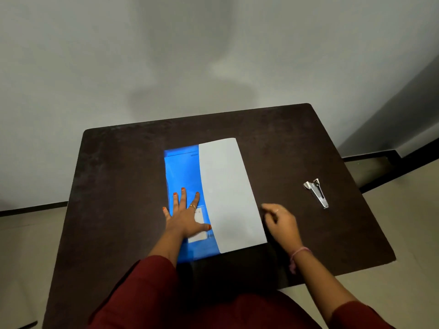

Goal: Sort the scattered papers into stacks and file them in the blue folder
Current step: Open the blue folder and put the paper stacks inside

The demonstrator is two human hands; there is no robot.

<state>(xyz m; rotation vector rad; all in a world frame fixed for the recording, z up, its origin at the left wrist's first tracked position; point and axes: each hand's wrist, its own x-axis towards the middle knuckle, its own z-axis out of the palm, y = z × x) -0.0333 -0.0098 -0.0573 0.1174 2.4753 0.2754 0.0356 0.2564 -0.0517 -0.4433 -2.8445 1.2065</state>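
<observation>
One blue folder [184,172] lies at the centre of the dark counter [118,186], its right half hidden under one white sheet of paper [228,193]; whether more sheets lie beneath cannot be told. The left hand [187,214] presses flat on the folder, fingers spread. The right hand [281,222], blurred, curls at the paper's right edge; its grip is unclear. One stapler [317,192] sits right, with bare counter around.

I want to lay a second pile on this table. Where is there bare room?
Bare table lies left of the blue folder, and along the far edge behind it. A smaller patch sits between the white paper and the stapler. The middle is crowded, with the left hand and right hand there.
</observation>
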